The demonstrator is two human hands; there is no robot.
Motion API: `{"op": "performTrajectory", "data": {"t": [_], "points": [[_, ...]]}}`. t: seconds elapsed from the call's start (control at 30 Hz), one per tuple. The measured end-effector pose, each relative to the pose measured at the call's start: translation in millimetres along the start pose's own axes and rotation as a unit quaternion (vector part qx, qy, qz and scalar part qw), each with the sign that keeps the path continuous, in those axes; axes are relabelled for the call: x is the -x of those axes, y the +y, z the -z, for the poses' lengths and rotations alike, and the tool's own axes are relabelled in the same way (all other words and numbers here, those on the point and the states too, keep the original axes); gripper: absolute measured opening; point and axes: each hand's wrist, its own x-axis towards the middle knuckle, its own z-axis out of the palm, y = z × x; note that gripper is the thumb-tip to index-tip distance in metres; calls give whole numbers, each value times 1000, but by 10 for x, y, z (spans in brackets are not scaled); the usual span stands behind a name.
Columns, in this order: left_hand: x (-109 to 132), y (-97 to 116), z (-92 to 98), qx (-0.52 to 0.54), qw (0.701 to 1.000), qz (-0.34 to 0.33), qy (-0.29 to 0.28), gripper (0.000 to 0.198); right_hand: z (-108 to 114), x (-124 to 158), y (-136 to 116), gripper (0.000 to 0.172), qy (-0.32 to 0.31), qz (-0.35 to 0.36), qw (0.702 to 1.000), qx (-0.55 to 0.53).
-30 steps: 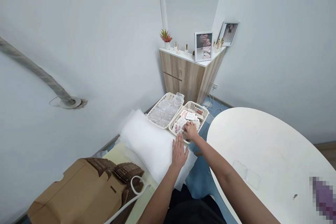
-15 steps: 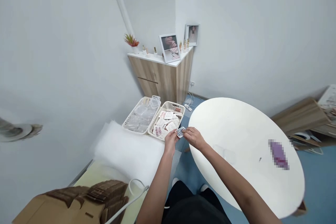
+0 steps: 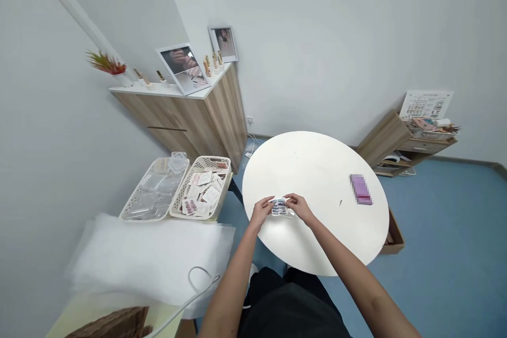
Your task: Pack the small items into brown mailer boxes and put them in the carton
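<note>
Over the left part of the round white table [image 3: 317,243], my left hand [image 3: 260,211] pinches the left edge of a small white-edged card of press-on nails [image 3: 279,207]. Dark, shiny nail shapes lie in rows on it. On its opposite edge are the fingers of my right hand [image 3: 300,207]. Both hands are closed on this one card. Just beneath its right side shows part of a clear plastic case [image 3: 291,213], mostly hidden by the card and my right hand.
A blurred purple packet [image 3: 360,189] and a tiny dark piece [image 3: 340,203] lie on the table. Left are a basket of nail cards [image 3: 206,160], a basket of clear cases [image 3: 130,205] and white foam sheets [image 3: 146,256]. A wooden cabinet [image 3: 225,111] stands behind.
My view and body have turned right. Both hands have carried the nail card from beside the baskets to over the table, by the clear case.
</note>
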Motion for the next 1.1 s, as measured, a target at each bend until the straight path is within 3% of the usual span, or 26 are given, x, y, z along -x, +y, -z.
{"op": "performTrajectory", "data": {"t": [0.1,0.27,0.4,0.53,0.63,0.77,0.97,1.1], "points": [[-66,-167,-227,-153,987,-46,-4,53,200,6,200,31,27,-30,999,-16],[-223,-347,-457,-390,913,-101,-56,63,381,-78,458,23,35,-76,995,59],[-352,-405,-493,-510,852,-85,-86,59,511,-126,575,25,51,-72,979,184],[-397,-498,-442,-580,806,-92,-82,57,708,-51,765,25,139,-65,942,299],[-381,-597,-425,-566,816,-104,-57,60,825,44,938,23,176,-91,918,343],[-348,-678,-484,-513,854,-80,-36,65,846,93,1032,20,134,-138,909,369],[-283,-675,-657,-452,892,-13,22,62,808,-23,879,24,114,-161,911,361],[-201,-739,-811,-424,904,-9,44,53,842,-110,668,29,124,-116,906,388]]}}
